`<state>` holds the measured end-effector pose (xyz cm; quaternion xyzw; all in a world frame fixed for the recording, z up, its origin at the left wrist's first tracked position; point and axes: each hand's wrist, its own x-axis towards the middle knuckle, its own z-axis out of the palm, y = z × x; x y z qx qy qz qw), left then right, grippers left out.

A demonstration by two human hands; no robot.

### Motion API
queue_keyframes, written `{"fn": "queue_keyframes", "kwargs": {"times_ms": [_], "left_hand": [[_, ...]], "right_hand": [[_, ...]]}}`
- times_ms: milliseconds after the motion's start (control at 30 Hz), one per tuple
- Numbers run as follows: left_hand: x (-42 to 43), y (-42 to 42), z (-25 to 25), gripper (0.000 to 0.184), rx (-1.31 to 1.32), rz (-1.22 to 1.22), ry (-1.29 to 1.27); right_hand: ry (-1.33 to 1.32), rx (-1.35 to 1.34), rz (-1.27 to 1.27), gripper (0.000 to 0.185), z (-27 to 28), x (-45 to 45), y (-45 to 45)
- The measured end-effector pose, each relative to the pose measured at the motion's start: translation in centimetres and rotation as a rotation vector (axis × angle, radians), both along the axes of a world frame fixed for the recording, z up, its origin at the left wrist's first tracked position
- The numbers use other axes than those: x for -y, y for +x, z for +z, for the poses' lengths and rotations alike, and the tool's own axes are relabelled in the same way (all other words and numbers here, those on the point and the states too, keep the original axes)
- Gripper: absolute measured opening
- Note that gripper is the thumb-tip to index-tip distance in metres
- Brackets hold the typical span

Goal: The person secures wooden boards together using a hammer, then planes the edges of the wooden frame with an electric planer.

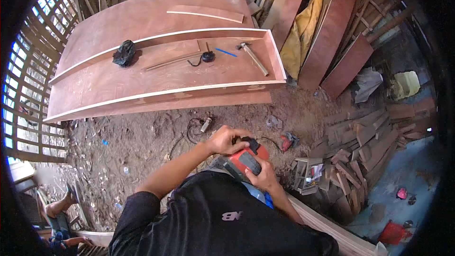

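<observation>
A red and dark grey power tool [245, 160] is held close in front of the torso. My left hand [228, 140] is on its upper left side, fingers curled at the black part. Around its lower right side, my right hand [263, 178] is closed, with the thumb on the grey section. Beyond the hands, on a reddish wooden panel [95, 90] with raised edges, lie a hammer [255, 60], a black coiled item [207, 57], a blue pencil-like stick [226, 52], thin wood strips and a black plastic bag [124, 53].
On the littered dirt floor are a corded grey tool [205, 124] and a red tool [286, 142]. Scrap wood [353, 161] is piled at the right. Boards [332, 33] lean at the back. Another person's leg [60, 205] shows at the lower left, beside a slatted wall.
</observation>
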<state>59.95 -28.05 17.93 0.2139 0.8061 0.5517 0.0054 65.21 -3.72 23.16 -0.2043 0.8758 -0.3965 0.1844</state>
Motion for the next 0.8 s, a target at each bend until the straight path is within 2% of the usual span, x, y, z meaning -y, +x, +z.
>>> {"fn": "queue_keyframes", "kwargs": {"times_ms": [33, 133, 167, 267, 300, 400, 433, 533, 567, 667, 767, 800], "left_hand": [[0.0, -0.5, 0.5, 0.031, -0.005, -0.165, 0.024], [-1.9, -1.8, 0.7, 0.033, 0.011, -0.237, 0.035], [-2.9, -1.6, 1.2, 0.032, 0.053, -0.116, 0.016], [-7.2, -0.6, -0.1, 0.035, -0.204, 0.32, 0.179], [-8.1, -0.5, -0.5, 0.039, -0.247, 0.361, 0.158], [-8.5, -1.0, 1.9, 0.04, -0.009, 0.368, 0.083], [-8.5, -2.1, 0.9, 0.04, 0.004, 0.355, 0.017], [-7.4, -4.9, 2.3, 0.038, 0.024, -0.056, -0.066], [-7.1, -5.9, 1.8, 0.038, -0.08, -0.225, 0.045], [-6.0, -7.6, 2.4, 0.037, 0.059, -0.419, -0.013], [-5.0, -9.7, 2.1, 0.037, 0.029, -0.354, 0.017], [-4.5, -10.4, 2.0, 0.037, 0.016, -0.333, 0.022]], "right_hand": [[-0.059, -0.008, -0.057, 0.047, 0.7, -0.4, 0.3], [-0.108, 0.005, -0.08, 0.043, 1.1, -2.5, 0.1], [-0.115, -0.003, -0.119, 0.043, 1.1, -2.9, 0.3], [-0.136, -0.027, -0.218, 0.042, 0.9, -3.1, 0.2], [-0.134, -0.025, -0.222, 0.04, 0.9, -3.4, -0.1], [-0.115, -0.041, -0.229, 0.038, 0.8, -4.2, -0.2], [-0.1, -0.072, -0.225, 0.037, 0.9, -4.4, -0.2], [-0.079, -0.073, -0.238, 0.038, 1.7, -4.8, -0.2], [-0.074, -0.057, -0.242, 0.039, 1.9, -4.9, -0.4], [-0.077, 0.01, -0.266, 0.04, 1.9, -4.5, -1.1], [-0.022, 0.128, -0.368, 0.039, 0.4, -2.9, -2.5], [-0.048, 0.072, -0.383, 0.041, 0.2, -2.1, -3.3]]}}
